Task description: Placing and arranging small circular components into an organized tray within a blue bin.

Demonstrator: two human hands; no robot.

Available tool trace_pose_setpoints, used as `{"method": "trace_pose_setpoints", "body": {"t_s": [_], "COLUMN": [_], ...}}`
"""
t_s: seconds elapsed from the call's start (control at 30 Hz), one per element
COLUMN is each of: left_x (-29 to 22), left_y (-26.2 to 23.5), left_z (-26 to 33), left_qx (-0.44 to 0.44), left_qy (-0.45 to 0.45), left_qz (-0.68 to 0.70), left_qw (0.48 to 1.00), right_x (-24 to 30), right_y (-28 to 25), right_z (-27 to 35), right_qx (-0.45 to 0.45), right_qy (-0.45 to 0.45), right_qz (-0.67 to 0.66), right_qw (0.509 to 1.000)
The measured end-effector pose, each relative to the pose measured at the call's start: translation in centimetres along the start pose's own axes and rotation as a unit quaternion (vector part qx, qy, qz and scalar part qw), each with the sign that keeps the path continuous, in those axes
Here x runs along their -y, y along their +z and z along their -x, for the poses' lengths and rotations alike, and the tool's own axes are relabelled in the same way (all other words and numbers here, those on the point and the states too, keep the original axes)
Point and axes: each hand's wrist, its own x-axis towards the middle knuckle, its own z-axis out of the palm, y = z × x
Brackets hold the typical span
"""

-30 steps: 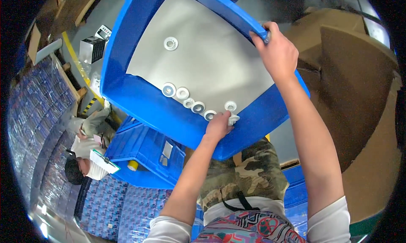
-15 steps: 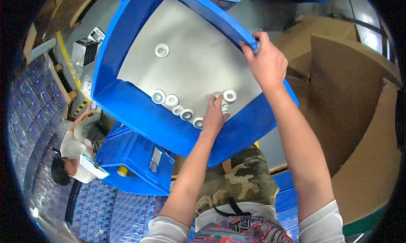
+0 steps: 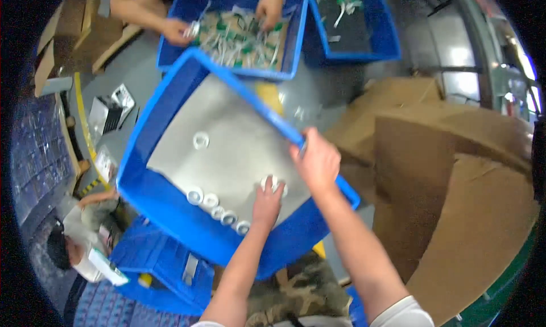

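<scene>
A large blue bin point(image 3: 170, 197) lies tilted in front of me, a pale grey sheet point(image 3: 227, 128) lining its bottom. My right hand point(image 3: 318, 161) is closed around the bin's right rim. Inside, my left hand point(image 3: 267, 205) lies over a small group of white ring-shaped spools point(image 3: 282, 189) on the right, its fingers spread and slightly blurred. Left of it, several more spools point(image 3: 228, 217) form a row along the near wall. One lone spool point(image 3: 201, 140) rests farther back on the sheet. What is under my left palm is hidden.
Beyond the bin, another person's hands point(image 3: 269, 9) work over a blue bin point(image 3: 284, 74) of green and white pieces. Another blue bin point(image 3: 364, 56) stands to its right. Open cardboard boxes point(image 3: 415, 173) fill the right side. At left, a person point(image 3: 79, 241) sits beside blue crates point(image 3: 165, 264).
My view has shifted, bringing the far bins and another person's hands into sight. My left hand's fingers have gone from gripping spools to spreading over them. My right hand keeps the rim.
</scene>
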Motion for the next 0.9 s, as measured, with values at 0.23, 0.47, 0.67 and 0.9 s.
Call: {"method": "trace_pose_setpoints", "body": {"t_s": [0.23,0.47,0.67,0.9], "left_x": [1.2,1.5,4.0,5.6], "left_y": [1.4,-1.0,-1.3,-0.2], "left_z": [-0.8,-1.6,-2.7,-1.4], "left_qx": [-0.015,-0.019,-0.118,-0.001], "left_qy": [0.028,-0.017,-0.014,-0.119], "left_qz": [0.082,0.143,0.16,0.216], "left_qw": [0.996,0.989,0.98,0.969], "right_x": [-0.4,-0.1,0.2,-0.8], "right_y": [-0.5,-0.6,-0.6,-0.1], "right_z": [0.4,0.9,0.5,0.5], "right_qx": [-0.024,-0.006,0.041,0.047], "right_qy": [0.007,0.007,-0.007,0.019], "right_qz": [-0.027,-0.056,-0.059,-0.06], "right_qw": [0.999,0.998,0.997,0.997]}}
